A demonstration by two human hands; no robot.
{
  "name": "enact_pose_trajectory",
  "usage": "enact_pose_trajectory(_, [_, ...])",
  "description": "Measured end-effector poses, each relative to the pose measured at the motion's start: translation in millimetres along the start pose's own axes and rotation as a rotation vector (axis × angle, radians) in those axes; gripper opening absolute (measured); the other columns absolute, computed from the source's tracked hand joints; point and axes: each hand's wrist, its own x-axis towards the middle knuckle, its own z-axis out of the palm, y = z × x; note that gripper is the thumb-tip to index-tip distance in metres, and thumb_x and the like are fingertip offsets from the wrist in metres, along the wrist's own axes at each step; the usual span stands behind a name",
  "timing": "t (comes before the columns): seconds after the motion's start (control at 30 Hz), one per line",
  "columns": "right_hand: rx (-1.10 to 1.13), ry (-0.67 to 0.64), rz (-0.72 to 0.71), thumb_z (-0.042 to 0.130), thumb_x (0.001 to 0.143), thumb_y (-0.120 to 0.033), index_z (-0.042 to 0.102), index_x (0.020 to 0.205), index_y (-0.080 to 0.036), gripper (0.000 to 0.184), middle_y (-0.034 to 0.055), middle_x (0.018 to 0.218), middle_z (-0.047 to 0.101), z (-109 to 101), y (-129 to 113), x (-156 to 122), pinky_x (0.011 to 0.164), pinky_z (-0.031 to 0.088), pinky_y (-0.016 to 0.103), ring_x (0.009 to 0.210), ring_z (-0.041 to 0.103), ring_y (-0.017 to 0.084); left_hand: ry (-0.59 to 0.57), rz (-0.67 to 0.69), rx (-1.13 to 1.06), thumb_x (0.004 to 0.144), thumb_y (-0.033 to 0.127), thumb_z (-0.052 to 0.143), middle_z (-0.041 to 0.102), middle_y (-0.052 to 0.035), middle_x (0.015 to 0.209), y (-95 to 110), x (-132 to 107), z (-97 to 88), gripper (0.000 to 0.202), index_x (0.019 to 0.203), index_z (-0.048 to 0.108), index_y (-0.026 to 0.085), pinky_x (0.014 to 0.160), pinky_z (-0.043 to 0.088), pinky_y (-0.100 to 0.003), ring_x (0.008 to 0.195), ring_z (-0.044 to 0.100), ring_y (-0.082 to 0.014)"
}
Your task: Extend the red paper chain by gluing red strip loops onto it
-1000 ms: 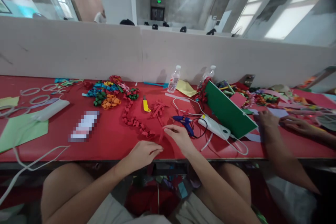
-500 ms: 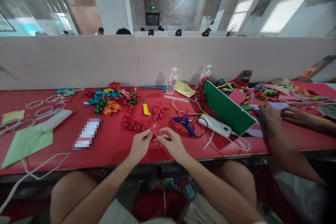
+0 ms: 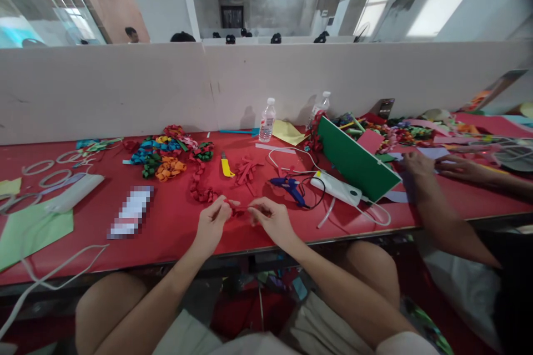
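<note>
A narrow red paper strip (image 3: 239, 210) stretches between my two hands above the red table. My left hand (image 3: 211, 226) is closed, pinching the strip's left part at its fingertips. The end of a red paper chain (image 3: 201, 191) reaches those same fingertips; whether the strip passes through its last link I cannot make out. My right hand (image 3: 272, 221) pinches the strip's other end between thumb and fingers. Just beyond the hands lies a pile of loose red strips (image 3: 247, 170). Beside it is a yellow utility knife (image 3: 226, 165).
A blue glue gun (image 3: 290, 188) and a white power strip (image 3: 336, 186) lie right of my hands, before a leaning green board (image 3: 356, 158). Water bottles (image 3: 267, 121) stand behind. Colourful paper chains (image 3: 166, 156) and a blurred-out flat object (image 3: 130, 212) lie left. A co-worker's hands (image 3: 418, 166) work at right.
My hands have moved apart, the left one toward the end of the red chain. The strip now spans between them. The whole view has shifted slightly.
</note>
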Motion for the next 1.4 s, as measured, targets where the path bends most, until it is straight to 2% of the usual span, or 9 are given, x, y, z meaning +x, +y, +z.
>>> enact_pose_trajectory(0.1, [0.034,-0.053,0.034,0.064,0.088,-0.036,0.066,0.095,-0.020,0.018,0.0019,0.070,0.073,-2.4,2.5,1.9,0.066,0.054,0.027,0.066,0.071,0.017,-0.121,-0.117,-0.162,0.093,0.051,0.058,0.049,0.0060,0.054,-2.1,-7.2,7.2,0.038,0.102,0.066,0.014,0.047,0.034,-0.019,0.044,0.043,-0.0065])
enact_pose_trajectory(0.27, [0.043,-0.079,0.059,0.061,0.089,-0.038,0.066,0.099,-0.019,0.022,0.0057,0.092,0.076,-5.3,4.0,7.6,0.073,0.056,0.028,0.079,0.072,0.017,-0.303,-0.120,-0.242,0.097,0.053,0.047,0.054,0.0049,0.049,2.2,-15.6,14.5,0.039,0.092,0.058,0.016,0.040,0.031,-0.018,0.034,0.044,-0.0073])
enact_pose_trajectory(0.47, [0.202,0.027,0.214,0.070,0.082,-0.045,0.064,0.105,-0.020,0.035,0.0017,0.077,0.074,-18.7,-5.2,19.0,0.067,0.052,0.027,0.071,0.067,0.016,-0.543,0.142,0.413,0.099,0.035,0.049,0.072,-0.0044,0.076,7.8,-16.1,12.3,0.029,0.097,0.072,0.019,0.067,0.049,-0.022,0.067,0.065,-0.0124])
enact_pose_trajectory(0.67, [0.200,-0.010,0.180,0.076,0.077,-0.041,0.071,0.086,-0.018,0.026,0.0007,0.077,0.072,-24.4,-20.5,14.1,0.071,0.049,0.026,0.072,0.064,0.014,-0.435,0.277,0.665,0.095,0.027,0.054,0.075,-0.0062,0.084,-5.8,-7.1,6.7,0.023,0.100,0.075,0.021,0.071,0.050,-0.024,0.070,0.067,-0.0149])
enact_pose_trajectory(0.87, [0.331,-0.261,0.182,0.069,0.085,-0.044,0.067,0.093,-0.018,0.027,0.0066,0.087,0.077,-11.5,-28.1,0.7,0.064,0.048,0.024,0.078,0.072,0.016,-0.193,0.201,0.681,0.093,0.023,0.048,0.075,-0.0061,0.077,-4.9,6.6,-1.8,0.029,0.085,0.076,0.018,0.067,0.050,-0.023,0.065,0.067,-0.0153])
enact_pose_trajectory(1.03, [0.393,-0.195,0.269,0.077,0.076,-0.043,0.058,0.095,-0.021,0.035,0.0016,0.081,0.077,4.6,-12.5,-0.9,0.071,0.054,0.027,0.073,0.074,0.016,-0.164,-0.119,0.193,0.090,0.041,0.057,0.074,-0.0102,0.116,-0.5,8.3,6.8,0.038,0.116,0.073,0.018,0.091,0.055,-0.033,0.100,0.071,-0.0232])
enact_pose_trajectory(1.17, [0.278,-0.091,0.149,0.074,0.078,-0.043,0.060,0.090,-0.021,0.029,0.0016,0.083,0.075,12.2,-3.6,-2.5,0.076,0.057,0.030,0.076,0.073,0.018,-0.079,-0.338,-0.330,0.076,0.045,0.075,0.070,-0.0170,0.122,-0.7,2.2,21.6,0.050,0.113,0.074,0.013,0.088,0.057,-0.038,0.104,0.070,-0.0285])
enact_pose_trajectory(1.3, [0.038,-0.028,0.000,0.066,0.087,-0.039,0.066,0.093,-0.023,0.018,0.0034,0.086,0.075,12.3,-2.1,-7.6,0.074,0.058,0.030,0.077,0.072,0.019,0.081,-0.369,-0.461,0.072,0.047,0.080,0.075,-0.0153,0.110,-4.8,-3.6,35.5,0.045,0.103,0.075,0.014,0.084,0.056,-0.036,0.096,0.071,-0.0245])
enact_pose_trajectory(1.4, [-0.159,-0.005,-0.114,0.061,0.092,-0.036,0.069,0.094,-0.024,0.014,0.0035,0.083,0.075,5.4,0.7,-7.0,0.070,0.057,0.029,0.073,0.071,0.018,0.029,-0.325,-0.480,0.073,0.050,0.080,0.074,-0.0122,0.109,-7.6,-6.2,38.6,0.036,0.084,0.073,0.017,0.092,0.053,-0.036,0.098,0.069,-0.0221])
